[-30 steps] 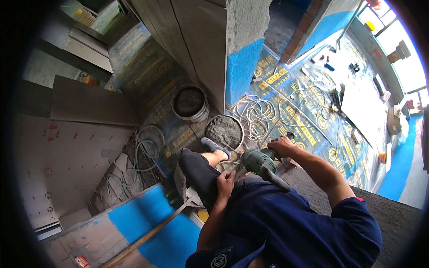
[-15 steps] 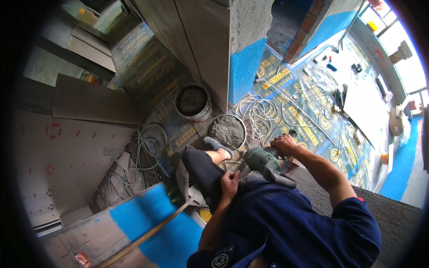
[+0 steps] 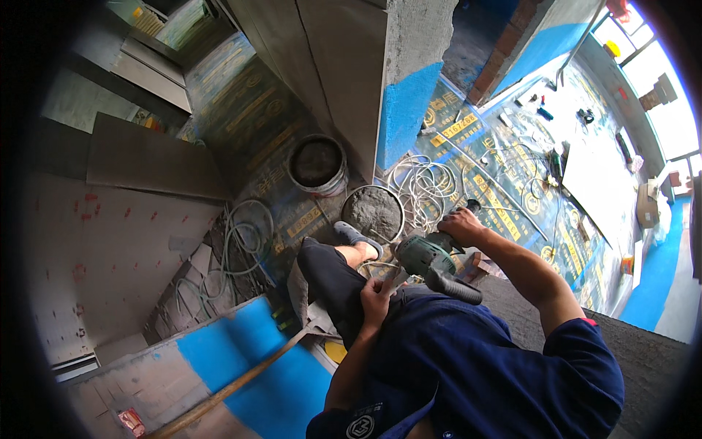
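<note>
A green power tool (image 3: 424,254) with a black rear handle lies across my lap, its body tilted. My right hand (image 3: 461,227) is closed around its far end, where a black knob sticks out past the fingers. My left hand (image 3: 376,298) is closed in a pinch near the tool's near left side, on a flat grey piece (image 3: 398,281) that reaches toward the tool. What that piece is, and whether it joins the tool, I cannot tell.
Ahead stand a bucket of dark mix (image 3: 317,167) and a round tub of grey mortar (image 3: 373,214). Coiled white cable (image 3: 423,183) lies right of them, a pale hose (image 3: 245,241) left. A long wooden handle (image 3: 234,383) slants at lower left. A wall corner (image 3: 413,102) juts in ahead.
My right hand and the power tool have shifted slightly up and to the left, and the tool has turned a little. The left hand has barely moved.
</note>
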